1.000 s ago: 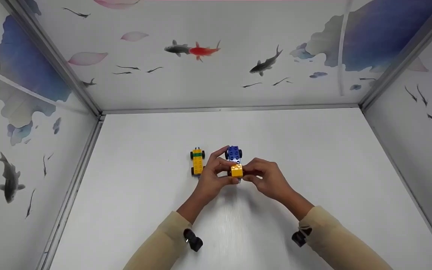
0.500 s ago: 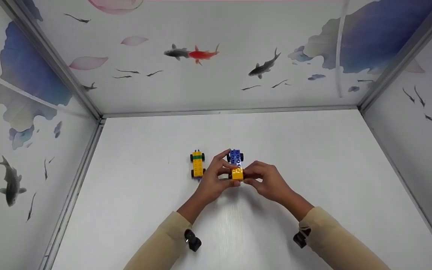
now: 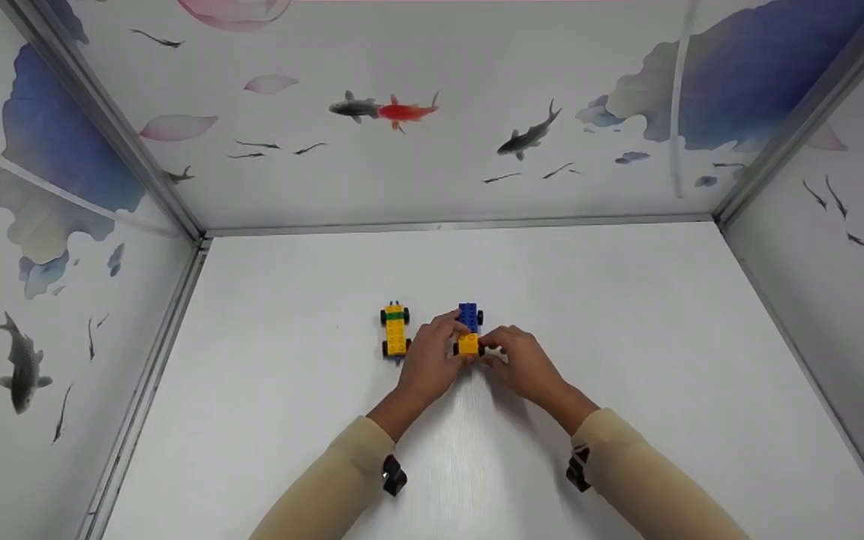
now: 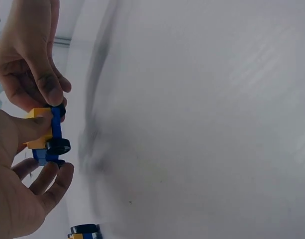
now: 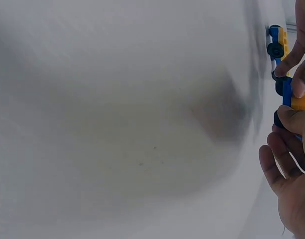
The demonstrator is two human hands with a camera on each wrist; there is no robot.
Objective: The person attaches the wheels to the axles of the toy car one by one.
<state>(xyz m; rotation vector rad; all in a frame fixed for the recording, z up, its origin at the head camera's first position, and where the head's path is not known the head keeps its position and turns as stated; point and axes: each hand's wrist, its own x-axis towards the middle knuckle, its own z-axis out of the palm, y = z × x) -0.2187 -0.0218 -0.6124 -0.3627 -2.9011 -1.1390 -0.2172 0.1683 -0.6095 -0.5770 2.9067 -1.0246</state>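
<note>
Both hands are on a toy brick car (image 3: 468, 319) with a blue base, black wheels and a yellow brick (image 3: 468, 344) on its near end. My left hand (image 3: 432, 360) holds the car's left side, its thumb across the yellow brick in the left wrist view and its other fingers at the blue end. From the other side my right hand (image 3: 526, 364) pinches at a near wheel; the thumb lies over that black wheel (image 5: 278, 119) in the right wrist view. Fingers hide parts of the near end.
A second toy car (image 3: 395, 334), yellow with a green stripe and black wheels, stands on the white table (image 3: 289, 360) just left of the left hand. Printed panels with fish wall in the back (image 3: 439, 172) and both sides.
The car has come down slightly and a little to the left, its top now more level. Both hands have moved with it, the right one shifting left. The second car stays put.
</note>
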